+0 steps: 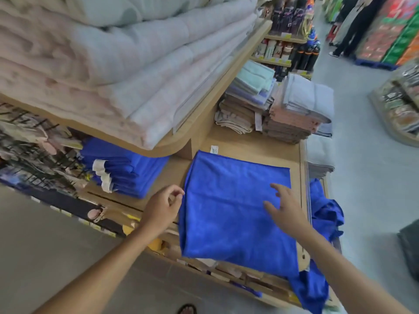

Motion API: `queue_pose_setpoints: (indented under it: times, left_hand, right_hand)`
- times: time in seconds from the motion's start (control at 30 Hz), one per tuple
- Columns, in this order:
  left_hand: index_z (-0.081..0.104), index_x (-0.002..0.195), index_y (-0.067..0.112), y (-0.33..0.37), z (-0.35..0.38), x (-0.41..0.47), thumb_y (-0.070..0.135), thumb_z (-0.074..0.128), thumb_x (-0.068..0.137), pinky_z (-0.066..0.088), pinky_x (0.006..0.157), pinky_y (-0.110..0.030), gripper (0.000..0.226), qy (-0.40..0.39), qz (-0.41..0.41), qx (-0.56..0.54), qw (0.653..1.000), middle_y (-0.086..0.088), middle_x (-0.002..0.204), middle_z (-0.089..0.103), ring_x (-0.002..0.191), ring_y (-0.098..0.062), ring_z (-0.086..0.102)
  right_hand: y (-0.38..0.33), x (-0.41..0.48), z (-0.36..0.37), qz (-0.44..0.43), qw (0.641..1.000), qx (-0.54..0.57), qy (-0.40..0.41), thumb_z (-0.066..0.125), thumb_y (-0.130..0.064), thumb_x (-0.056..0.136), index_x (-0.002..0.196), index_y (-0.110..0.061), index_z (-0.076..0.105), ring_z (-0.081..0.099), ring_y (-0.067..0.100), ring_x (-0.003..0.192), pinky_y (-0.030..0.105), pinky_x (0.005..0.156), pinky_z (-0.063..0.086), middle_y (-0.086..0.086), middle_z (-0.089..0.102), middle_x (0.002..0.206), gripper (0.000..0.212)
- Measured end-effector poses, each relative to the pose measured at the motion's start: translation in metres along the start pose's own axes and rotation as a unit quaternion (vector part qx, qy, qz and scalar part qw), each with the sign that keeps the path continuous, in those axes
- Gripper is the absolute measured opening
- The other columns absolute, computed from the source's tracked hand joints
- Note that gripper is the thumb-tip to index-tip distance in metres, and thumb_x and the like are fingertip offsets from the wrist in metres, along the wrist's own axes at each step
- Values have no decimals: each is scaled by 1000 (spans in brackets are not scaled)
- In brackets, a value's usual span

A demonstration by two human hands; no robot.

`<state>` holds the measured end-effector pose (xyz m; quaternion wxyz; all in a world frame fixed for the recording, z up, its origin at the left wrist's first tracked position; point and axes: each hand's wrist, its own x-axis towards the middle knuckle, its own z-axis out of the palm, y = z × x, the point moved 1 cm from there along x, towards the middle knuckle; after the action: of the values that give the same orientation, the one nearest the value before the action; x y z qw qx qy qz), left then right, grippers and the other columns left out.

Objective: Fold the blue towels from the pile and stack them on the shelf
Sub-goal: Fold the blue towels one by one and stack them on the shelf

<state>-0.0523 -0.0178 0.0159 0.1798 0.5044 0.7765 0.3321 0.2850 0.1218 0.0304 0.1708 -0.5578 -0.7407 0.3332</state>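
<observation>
- Done so far: a stack of folded blue towels (127,171) sits on the shelf (249,152), beyond the left hand's fingers (176,191) and tucked under the upper tier. Several towels look finished.
- In hand: one blue towel (226,218) lies spread flat on the shelf between the two hands. It looks doubled over at least once, with its near edge overhanging the shelf front. It is much wider than the folded ones, so I judge it has more folds to go.
- Left hand (162,209): the fingers are curled at the towel's left edge, thumb and forefinger close together. Whether they pinch the cloth or only touch it I cannot tell.
- Right hand (286,206): the fingers (277,188) are spread and released, grasping nothing, over the towel's right part. Whether they press the cloth or hover just above it is unclear.
- Left to do: a pile of loose blue towels (324,209) hangs crumpled off the shelf's right side, just past the right fingers. Its count is hidden.
- Judged overall: roughly midway, with this towel to finish and stack, then the pile.
</observation>
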Motion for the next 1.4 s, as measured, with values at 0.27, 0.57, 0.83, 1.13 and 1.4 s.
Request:
queue_pose_setpoints:
  times: [0.27, 0.57, 0.83, 1.13, 1.4]
  left_hand:
    - [62, 123, 40, -24, 18, -50, 44, 61, 91, 50, 63, -27, 32, -49, 145, 111, 982, 22, 116, 56, 79, -5, 64]
    - [71, 106, 38, -49, -7, -57, 43, 70, 89, 45, 56, -19, 17, -25, 207, 136, 969, 19, 104, 58, 80, -2, 62]
    - [60, 134, 39, -34, 12, -74, 40, 45, 99, 56, 68, -38, 38, -116, 256, 139, 950, 20, 138, 51, 90, -19, 68]
    - [59, 122, 40, -42, 2, -77, 37, 45, 100, 55, 66, -30, 26, -89, 251, 117, 957, 26, 125, 55, 88, -2, 65]
    - [58, 131, 35, -15, 10, -63, 43, 35, 102, 53, 73, -33, 38, -149, 202, 97, 963, 25, 138, 44, 93, -6, 63]
  right_hand:
    - [-6, -57, 73, -73, 967, -241, 39, 45, -49, 105, 156, -23, 40, 22, 21, 156, 44, 128, 14, -3, 33, 165, 58]
    - [-13, -55, 73, -41, 961, -273, 31, 47, -49, 103, 153, -24, 44, 28, 21, 152, 44, 125, 19, -4, 37, 162, 56]
    - [-130, -43, 143, -20, 988, -144, -42, 45, -75, 78, 78, -32, 54, 59, 6, 68, 29, 55, 37, -15, 64, 75, 45]
    - [-93, -30, 148, 10, 980, 200, -2, 55, -22, 100, 75, -12, 51, 47, 13, 57, 34, 58, 42, -9, 50, 58, 28]
    - [-90, -36, 141, 10, 953, 304, 0, 53, -17, 106, 79, -10, 51, 45, 18, 51, 28, 50, 44, -2, 46, 56, 28]
